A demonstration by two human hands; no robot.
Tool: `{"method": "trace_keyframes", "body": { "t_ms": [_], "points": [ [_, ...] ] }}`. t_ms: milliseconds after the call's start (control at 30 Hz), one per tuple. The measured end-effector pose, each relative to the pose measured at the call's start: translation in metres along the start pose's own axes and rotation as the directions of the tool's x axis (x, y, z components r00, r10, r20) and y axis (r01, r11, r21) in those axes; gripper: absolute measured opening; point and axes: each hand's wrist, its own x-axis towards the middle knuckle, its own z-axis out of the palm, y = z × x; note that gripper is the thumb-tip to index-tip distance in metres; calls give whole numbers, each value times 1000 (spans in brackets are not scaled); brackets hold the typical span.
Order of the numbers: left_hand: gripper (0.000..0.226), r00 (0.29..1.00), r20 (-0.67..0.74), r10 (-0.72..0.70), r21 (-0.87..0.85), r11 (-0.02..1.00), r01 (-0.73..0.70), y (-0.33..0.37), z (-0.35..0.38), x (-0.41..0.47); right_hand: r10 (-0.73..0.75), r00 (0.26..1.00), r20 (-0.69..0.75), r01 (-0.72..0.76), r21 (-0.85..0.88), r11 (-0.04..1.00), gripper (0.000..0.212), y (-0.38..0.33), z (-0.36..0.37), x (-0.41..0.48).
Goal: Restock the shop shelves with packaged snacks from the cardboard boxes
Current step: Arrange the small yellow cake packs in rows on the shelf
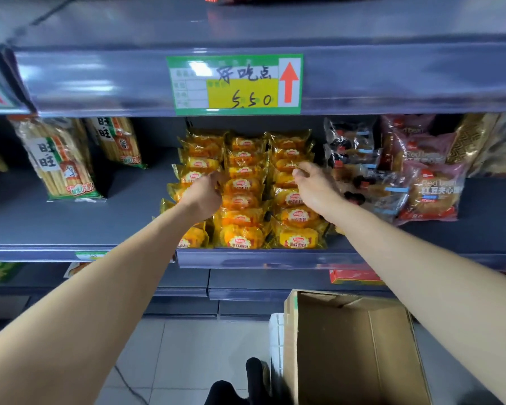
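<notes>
1. The yellow bread packets [241,200] fill three rows at the middle of the shelf [260,257], from its near lip to the far back.
2. The left hand [203,195] rests on the left row and the right hand [314,184] on the right row. Each grip curls down onto the wrappers; I cannot tell whether either pinches a packet.
3. The cardboard box [348,346], near right on the floor, shows only bare cardboard inside, so this looks like squaring up the rows.
4. Next probably calls for nudging both outer rows straight without toppling them.
5. Red bean buns [433,194] press close on the right; cracker bags [60,162] stand well apart on the left.
</notes>
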Motion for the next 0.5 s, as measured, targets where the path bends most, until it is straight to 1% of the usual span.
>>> {"method": "trace_keyframes", "body": {
  "t_ms": [67, 100, 167, 233, 400, 500],
  "points": [
    [45, 997, 73, -34, 54, 998, 31, -7, -1, 3, -79, 994, 71, 80, -8, 997, 44, -13, 14, 1],
    [45, 995, 92, -43, 75, 997, 36, -9, 0, 4, -80, 990, 114, 80, 2, 997, 43, -17, 22, 4],
    [46, 994, 100, -32, 97, 995, 23, -12, 2, 9, -32, 982, 184, 21, 61, 998, 42, -24, 33, 9],
    [49, 996, 85, -19, 94, 995, 10, -13, 3, 18, 17, 977, 213, -41, 112, 993, 42, -27, 42, 15],
    [55, 985, 163, -53, -63, 996, 64, -14, 10, 37, 119, 965, 235, -169, 207, 963, 45, -27, 56, 32],
    [50, 979, 195, -59, -141, 986, 87, -15, 14, 45, 156, 956, 249, -217, 237, 947, 48, -28, 61, 38]
  ]
}}
